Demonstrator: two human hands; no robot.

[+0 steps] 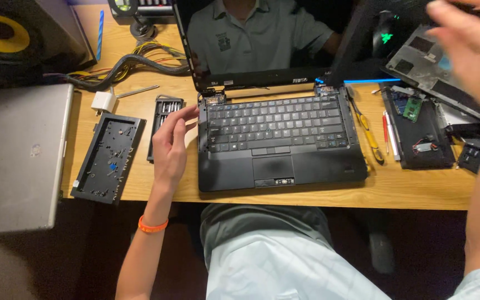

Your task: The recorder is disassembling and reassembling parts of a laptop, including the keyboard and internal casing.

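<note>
Left hand (171,141), fingers loosely open, touches the left edge of a black laptop (276,139); right hand (470,44) hovers blurred, open, holding nothing.

The black laptop (279,139) lies open on the surface, its hinge covers removed. The black screwdriver case (164,119) lies open just left of it.

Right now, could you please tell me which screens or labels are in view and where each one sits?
Laptop screen: upright behind the black keyboard, dark and glossy, switched off.
Second dark panel: top right, black, with a small green glow.
Labels: pale patches on the grey cover, far right; too blurred to describe.
</note>
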